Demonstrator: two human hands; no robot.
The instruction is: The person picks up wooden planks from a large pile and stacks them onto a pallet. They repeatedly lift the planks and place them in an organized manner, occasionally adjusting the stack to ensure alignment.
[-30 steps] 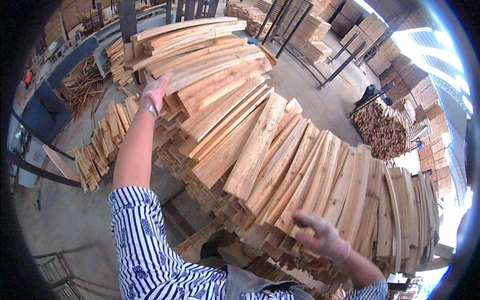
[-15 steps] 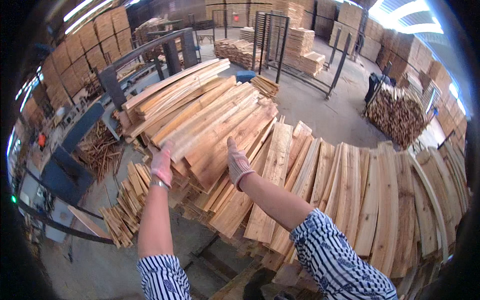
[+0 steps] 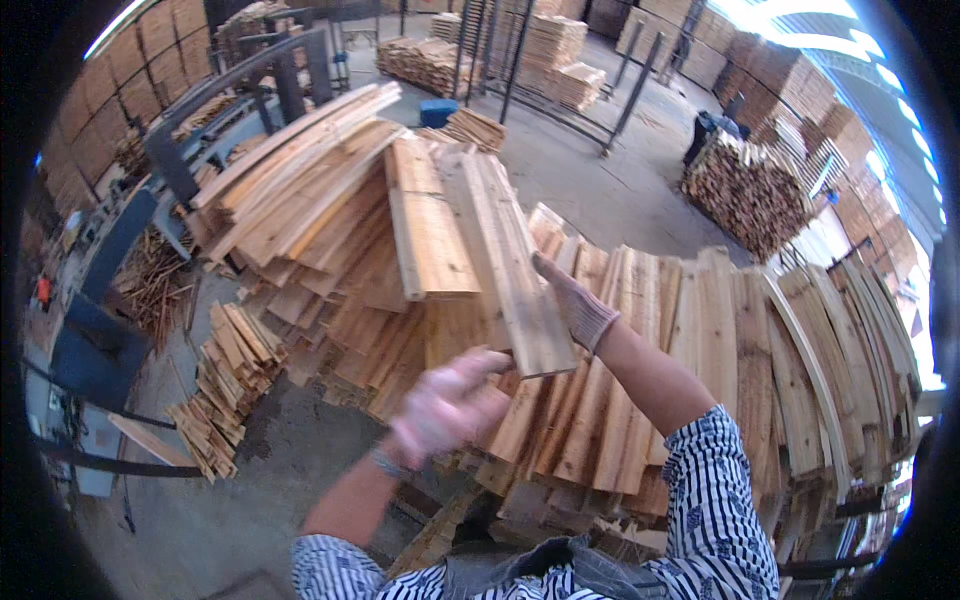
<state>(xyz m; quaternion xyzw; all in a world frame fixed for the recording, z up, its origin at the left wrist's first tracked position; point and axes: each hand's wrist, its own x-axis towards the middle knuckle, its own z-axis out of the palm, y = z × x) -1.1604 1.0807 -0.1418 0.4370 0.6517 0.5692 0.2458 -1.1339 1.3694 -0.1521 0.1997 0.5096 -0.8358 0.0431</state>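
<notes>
My right hand (image 3: 585, 312), in a light knit glove, grips the right edge of a long grey-brown wooden board (image 3: 512, 260); its fingers are partly hidden. Smeared by motion, my gloved left hand (image 3: 450, 403) is by that board's near end, with fingertips close to its lower left corner. Whether they touch cannot be made out. Left of this board lies a yellowish board (image 3: 432, 225), turned at an angle over the stacked boards (image 3: 350, 335). A row of boards (image 3: 640, 370) lies side by side to the right, under and beyond my right forearm.
Boards are piled at the left (image 3: 300, 180) beside a dark metal frame (image 3: 285, 85). Short offcuts (image 3: 225, 385) lie below them. A blue object (image 3: 438, 112) sits behind the pile. Across the concrete floor (image 3: 600, 190) stand metal racks (image 3: 620, 95) and a bundled wood stack (image 3: 745, 195).
The boards between my hands have swung from slanting right to slanting left, and separated. My right hand has moved right; my left hand has come toward me and right. The whole view has shifted.
</notes>
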